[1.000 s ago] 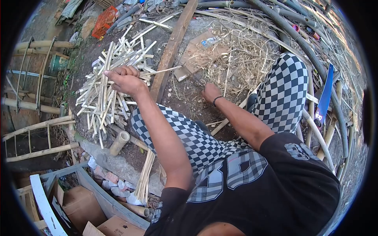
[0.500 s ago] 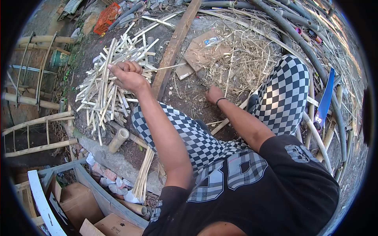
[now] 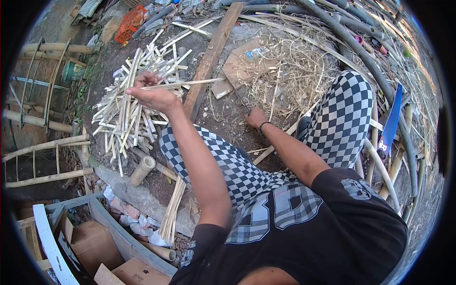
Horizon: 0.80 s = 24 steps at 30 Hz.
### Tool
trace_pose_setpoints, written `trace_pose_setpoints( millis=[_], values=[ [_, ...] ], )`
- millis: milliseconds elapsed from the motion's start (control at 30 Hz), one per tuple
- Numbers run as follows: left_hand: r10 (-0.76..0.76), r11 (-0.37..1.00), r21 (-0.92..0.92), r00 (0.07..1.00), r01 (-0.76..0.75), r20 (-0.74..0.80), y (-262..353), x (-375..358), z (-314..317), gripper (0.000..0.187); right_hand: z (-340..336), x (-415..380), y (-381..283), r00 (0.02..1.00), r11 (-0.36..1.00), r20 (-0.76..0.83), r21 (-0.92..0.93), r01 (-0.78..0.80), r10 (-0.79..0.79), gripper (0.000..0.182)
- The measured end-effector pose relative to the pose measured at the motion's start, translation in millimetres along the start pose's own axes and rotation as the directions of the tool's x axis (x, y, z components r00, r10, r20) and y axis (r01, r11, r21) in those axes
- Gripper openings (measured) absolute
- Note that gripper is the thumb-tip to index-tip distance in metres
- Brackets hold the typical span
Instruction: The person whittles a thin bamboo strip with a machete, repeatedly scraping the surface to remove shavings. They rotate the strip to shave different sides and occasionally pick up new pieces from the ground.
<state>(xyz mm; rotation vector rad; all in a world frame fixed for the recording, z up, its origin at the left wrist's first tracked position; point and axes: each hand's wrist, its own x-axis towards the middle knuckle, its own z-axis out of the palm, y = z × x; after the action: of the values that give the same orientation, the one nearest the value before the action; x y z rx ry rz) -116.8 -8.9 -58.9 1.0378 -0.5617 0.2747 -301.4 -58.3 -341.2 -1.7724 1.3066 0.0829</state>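
My left hand (image 3: 154,96) is turned up above a heap of split bamboo strips (image 3: 124,111), its fingers loosely curled. A pale bamboo strip (image 3: 197,82) lies in it, reaching right across a wooden plank (image 3: 209,61). My right hand (image 3: 257,118) is low over the ground between my knees, closed around a knife. The knife's thin dark blade (image 3: 240,98) points away from me toward a piece of brown board (image 3: 237,66); its handle is hidden in my fist.
Curly bamboo shavings (image 3: 299,71) cover the ground ahead. A blue handsaw (image 3: 392,118) lies among poles at right. A bundle of strips (image 3: 173,209) and a cut bamboo tube (image 3: 142,171) are at left, near cardboard boxes (image 3: 97,244). An orange crate (image 3: 130,23) stands farther off.
My left hand has rolled palm-up and its fingers have loosened; more of the bamboo strip shows now. My right hand has shifted slightly, and the knife blade is plainer to see.
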Motion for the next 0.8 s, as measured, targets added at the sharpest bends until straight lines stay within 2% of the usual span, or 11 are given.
trace_pose_setpoints(
  millis=[67,200,267,367,500,667,800],
  values=[
    [-0.137,0.987,-0.099,0.986,0.128,-0.096,-0.2,6.4,-4.6,0.056,2.9,5.9,4.9,1.000,1.000,0.021,-0.024,0.014,-0.014,0.047],
    [-0.073,0.983,-0.181,0.977,0.036,-0.203,2.1,11.6,-15.1,0.055,1.0,4.1,4.4,0.999,1.000,0.032,-0.021,-0.005,0.006,0.049],
    [-0.097,0.994,-0.081,0.953,0.077,-0.288,13.0,8.6,-8.3,0.049,1.1,5.7,4.3,0.999,1.000,0.042,-0.013,-0.003,0.003,0.050],
    [-0.150,0.989,-0.033,0.949,0.146,-0.278,22.7,4.0,-4.6,0.051,5.2,8.5,8.5,0.998,0.999,0.062,0.026,-0.020,0.018,0.054],
    [-0.131,0.990,-0.084,0.975,0.117,-0.178,19.5,2.0,-10.9,0.054,10.6,11.1,7.7,0.999,0.994,0.030,0.103,-0.021,0.018,0.058],
    [-0.136,0.983,-0.128,0.990,0.130,-0.034,20.5,-0.1,-8.5,0.056,15.3,18.9,9.7,0.999,0.994,0.044,0.110,-0.010,0.006,0.058],
    [-0.117,0.981,-0.162,0.993,0.111,-0.029,24.0,-3.0,-8.2,0.055,13.9,18.5,6.8,0.998,0.990,0.063,0.141,0.008,-0.017,0.057]
  ],
)
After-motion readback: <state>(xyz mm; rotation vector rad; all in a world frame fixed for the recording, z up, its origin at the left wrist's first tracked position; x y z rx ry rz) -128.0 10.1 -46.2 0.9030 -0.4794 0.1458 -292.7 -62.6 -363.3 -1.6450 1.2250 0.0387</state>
